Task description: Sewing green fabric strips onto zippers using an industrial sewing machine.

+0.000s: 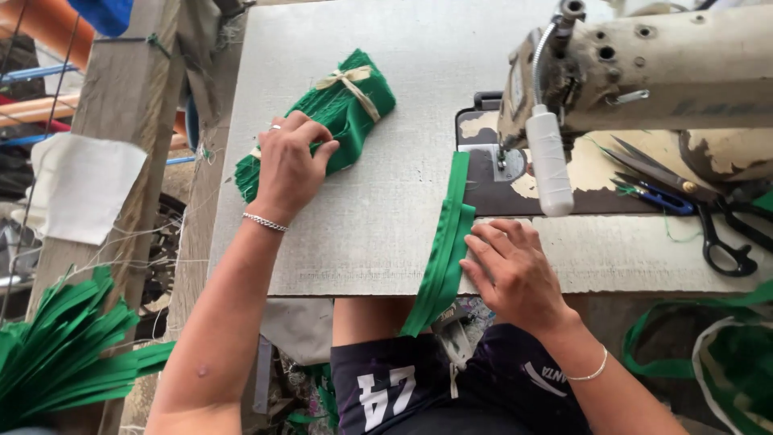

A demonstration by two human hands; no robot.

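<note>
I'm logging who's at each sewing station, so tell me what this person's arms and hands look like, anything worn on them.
Both forearms are bare, with no sleeves in view. The left hand has a silver ring on one finger and a silver chain bracelet at the wrist. The right hand shows no ring; a thin, pale bangle circles that wrist. No gloves or watch.

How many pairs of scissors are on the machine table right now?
2: large black-handled scissors on the table right of the sewing machine head, and small blue-handled snips beside their blades. Others could be hidden behind the machine.
</note>
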